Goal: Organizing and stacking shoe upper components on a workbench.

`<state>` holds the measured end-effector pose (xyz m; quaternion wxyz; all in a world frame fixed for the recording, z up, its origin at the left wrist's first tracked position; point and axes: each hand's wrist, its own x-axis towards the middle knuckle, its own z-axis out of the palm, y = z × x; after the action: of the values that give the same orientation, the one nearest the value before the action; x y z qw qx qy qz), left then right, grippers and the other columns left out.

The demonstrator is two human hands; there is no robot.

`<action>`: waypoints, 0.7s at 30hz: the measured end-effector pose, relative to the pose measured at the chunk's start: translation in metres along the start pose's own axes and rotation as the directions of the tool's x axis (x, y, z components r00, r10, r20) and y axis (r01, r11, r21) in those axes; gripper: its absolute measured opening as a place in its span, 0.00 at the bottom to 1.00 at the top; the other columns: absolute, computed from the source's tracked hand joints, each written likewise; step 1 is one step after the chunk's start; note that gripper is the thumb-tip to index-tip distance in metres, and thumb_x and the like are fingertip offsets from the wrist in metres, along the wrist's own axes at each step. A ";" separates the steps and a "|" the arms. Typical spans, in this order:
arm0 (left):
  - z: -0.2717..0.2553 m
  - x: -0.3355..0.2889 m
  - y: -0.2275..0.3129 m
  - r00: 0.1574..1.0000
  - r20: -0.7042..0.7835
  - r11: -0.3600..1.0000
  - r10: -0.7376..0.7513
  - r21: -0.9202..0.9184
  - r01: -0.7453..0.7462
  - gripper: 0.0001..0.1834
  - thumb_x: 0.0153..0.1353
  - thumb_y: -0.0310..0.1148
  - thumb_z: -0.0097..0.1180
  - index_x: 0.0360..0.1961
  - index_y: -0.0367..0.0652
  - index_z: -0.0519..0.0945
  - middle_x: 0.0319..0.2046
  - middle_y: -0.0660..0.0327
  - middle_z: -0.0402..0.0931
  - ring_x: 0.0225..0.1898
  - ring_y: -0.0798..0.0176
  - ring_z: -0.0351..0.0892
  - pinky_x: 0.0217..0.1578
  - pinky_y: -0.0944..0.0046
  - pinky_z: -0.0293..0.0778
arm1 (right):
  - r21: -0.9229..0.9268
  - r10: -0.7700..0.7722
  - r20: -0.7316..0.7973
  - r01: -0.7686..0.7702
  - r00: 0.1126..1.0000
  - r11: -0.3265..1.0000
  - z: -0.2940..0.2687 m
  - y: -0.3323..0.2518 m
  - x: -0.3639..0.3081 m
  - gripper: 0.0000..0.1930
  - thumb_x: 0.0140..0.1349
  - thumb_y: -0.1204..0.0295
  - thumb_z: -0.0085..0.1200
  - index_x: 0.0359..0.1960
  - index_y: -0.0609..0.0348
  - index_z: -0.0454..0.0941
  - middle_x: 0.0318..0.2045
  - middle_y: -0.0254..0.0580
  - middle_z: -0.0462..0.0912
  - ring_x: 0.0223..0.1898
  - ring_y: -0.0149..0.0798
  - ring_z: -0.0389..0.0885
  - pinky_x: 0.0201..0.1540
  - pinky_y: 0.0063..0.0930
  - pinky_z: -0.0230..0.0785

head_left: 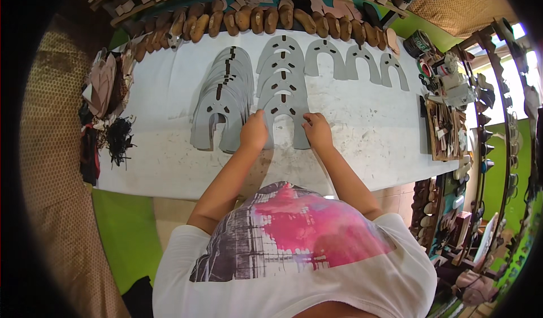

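Left hand (254, 132), fingers bunched, and right hand (318, 130), thumb and fingers parted, flank a flat grey U-shaped piece (284, 109) overlapping matching pieces (283, 86) on the white worktop (373, 126); I cannot tell whether either pinches it.

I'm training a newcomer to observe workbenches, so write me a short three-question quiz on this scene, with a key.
1. Multiple choice: how many gray arches lie side by side to the right of the middle column?
A) One
B) Three
C) Six

2. True or false: the brown shoe lasts line the near edge of the white table.

3. Short answer: which is closer to the big overlapping pile on the left, the left hand or the right hand?

Key:
1. B
2. False; they line the far edge.
3. The left hand.
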<state>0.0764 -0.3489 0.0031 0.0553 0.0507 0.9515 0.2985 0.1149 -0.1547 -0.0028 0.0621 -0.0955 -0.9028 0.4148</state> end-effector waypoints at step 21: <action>0.037 -0.022 -0.007 0.902 -0.052 0.882 0.429 0.240 -0.406 0.34 0.54 0.40 0.48 0.59 0.35 0.56 0.61 0.51 0.50 0.62 0.52 0.49 0.59 0.51 0.48 | -0.510 -0.333 0.251 0.417 0.909 0.752 0.021 -0.012 -0.021 0.32 0.59 0.49 0.38 0.60 0.56 0.56 0.61 0.50 0.52 0.63 0.49 0.49 0.61 0.51 0.41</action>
<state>0.1025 -0.3365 -0.0289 -0.0658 0.2450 0.9471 0.1967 0.1298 -0.1825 -0.0080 0.0487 0.1042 -0.9860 0.1208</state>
